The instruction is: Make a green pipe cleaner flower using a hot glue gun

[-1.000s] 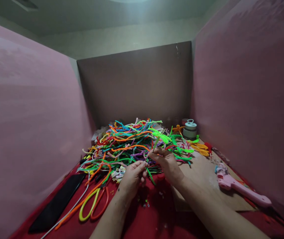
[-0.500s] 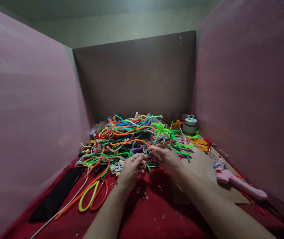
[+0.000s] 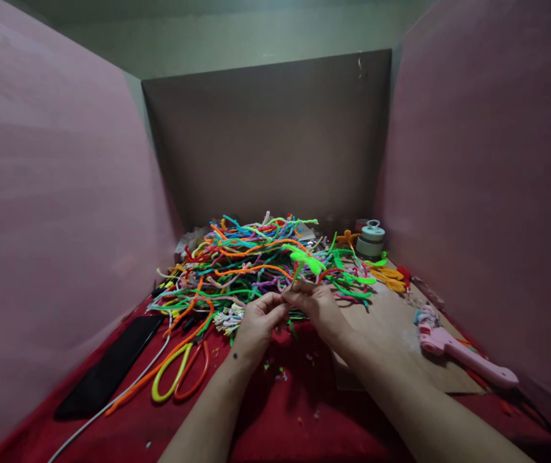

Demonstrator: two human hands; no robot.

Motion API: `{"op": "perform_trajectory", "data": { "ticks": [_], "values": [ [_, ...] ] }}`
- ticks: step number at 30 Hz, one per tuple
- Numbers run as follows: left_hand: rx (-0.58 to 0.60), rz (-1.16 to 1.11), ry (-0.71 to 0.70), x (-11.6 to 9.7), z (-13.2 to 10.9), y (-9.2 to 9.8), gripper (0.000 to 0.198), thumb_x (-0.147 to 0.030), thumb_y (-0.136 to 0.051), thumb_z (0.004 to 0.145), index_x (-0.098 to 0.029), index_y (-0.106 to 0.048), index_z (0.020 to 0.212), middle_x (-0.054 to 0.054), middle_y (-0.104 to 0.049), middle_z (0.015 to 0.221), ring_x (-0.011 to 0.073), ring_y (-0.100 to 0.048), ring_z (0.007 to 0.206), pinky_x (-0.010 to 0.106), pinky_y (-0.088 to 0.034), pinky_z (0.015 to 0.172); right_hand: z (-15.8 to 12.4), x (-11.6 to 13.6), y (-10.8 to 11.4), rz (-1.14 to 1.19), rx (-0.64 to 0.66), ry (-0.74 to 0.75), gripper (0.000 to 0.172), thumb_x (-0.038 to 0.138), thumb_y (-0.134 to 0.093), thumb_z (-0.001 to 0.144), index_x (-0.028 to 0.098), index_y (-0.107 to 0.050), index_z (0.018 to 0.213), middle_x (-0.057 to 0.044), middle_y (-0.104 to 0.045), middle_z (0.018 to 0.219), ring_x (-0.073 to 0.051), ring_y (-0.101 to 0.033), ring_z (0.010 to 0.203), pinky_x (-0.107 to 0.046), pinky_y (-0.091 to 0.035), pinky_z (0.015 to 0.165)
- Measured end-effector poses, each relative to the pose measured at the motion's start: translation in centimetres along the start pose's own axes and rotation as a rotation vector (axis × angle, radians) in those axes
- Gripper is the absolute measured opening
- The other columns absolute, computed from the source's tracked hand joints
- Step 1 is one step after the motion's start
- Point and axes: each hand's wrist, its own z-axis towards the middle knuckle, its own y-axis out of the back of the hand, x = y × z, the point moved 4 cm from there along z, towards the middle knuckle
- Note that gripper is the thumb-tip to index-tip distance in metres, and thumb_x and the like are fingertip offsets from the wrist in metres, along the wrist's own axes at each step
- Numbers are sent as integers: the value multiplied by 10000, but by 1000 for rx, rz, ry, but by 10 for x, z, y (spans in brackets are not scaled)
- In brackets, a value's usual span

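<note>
My left hand (image 3: 259, 321) and my right hand (image 3: 317, 307) meet fingertip to fingertip over a red cloth (image 3: 285, 411). Together they pinch the thin stem of a bright green pipe-cleaner flower (image 3: 307, 260), whose looped petals stand just above my right fingers. Right behind the hands lies a big tangled heap of coloured pipe cleaners (image 3: 249, 263). A small bundle of pale stamens (image 3: 227, 319) rests just left of my left hand.
Yellow and orange scissors (image 3: 179, 377), a black phone (image 3: 111, 366) and a white cable (image 3: 125, 392) lie at the left. A pink glue gun (image 3: 453, 352) rests on a wooden board (image 3: 400, 334) at the right, with tape rolls (image 3: 370, 241) behind. Pink panels wall both sides.
My hands have drawn closer together around the stem, and the green flower has turned slightly. The view has tilted down a little.
</note>
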Motion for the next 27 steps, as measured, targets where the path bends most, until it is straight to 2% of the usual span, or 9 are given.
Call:
{"op": "perform_trajectory", "data": {
  "ticks": [8,15,19,22,25,27],
  "values": [
    [40,-110,-11,0,-1,-2,191,-324,-680,675,-140,-632,696,-14,-564,569,83,-467,480,206,-371,482,-9,13,-5,-262,-85,209,186,316,-636,711,191,-620,574,-6,-571,666,-157,-500,706,-279,-416,637],
    [51,-90,17,2,-1,-2,203,-332,-672,693,-133,-634,698,-3,-578,567,79,-465,473,199,-351,471,-9,15,-5,-268,-78,242,194,217,-606,728,182,-575,540,16,-542,622,-138,-494,680,-272,-403,655],
    [42,-80,29,1,0,-3,206,-337,-675,680,-136,-631,690,-3,-582,583,91,-482,500,204,-371,496,-8,15,-5,-303,-100,257,186,244,-615,731,183,-594,556,8,-547,627,-145,-495,691,-277,-407,650],
    [-50,-65,-21,-4,0,2,190,-277,-712,627,-151,-633,745,5,-617,679,127,-547,627,224,-427,602,-9,19,-5,-357,-119,285,175,265,-616,743,189,-606,586,-1,-566,657,-155,-502,713,-292,-411,671],
    [-233,22,-162,-18,-5,11,232,-240,-708,630,-186,-625,839,6,-623,779,150,-566,755,238,-433,704,-11,25,-6,-442,-125,343,152,238,-623,746,191,-599,604,-3,-584,673,-162,-498,724,-304,-402,688],
    [-312,96,-267,-30,-12,13,192,-239,-682,669,-200,-618,845,4,-603,808,150,-554,783,235,-425,729,-12,28,-7,-508,-138,388,149,222,-628,747,190,-594,606,-9,-602,686,-171,-495,737,-310,-395,692]
  ]
}}
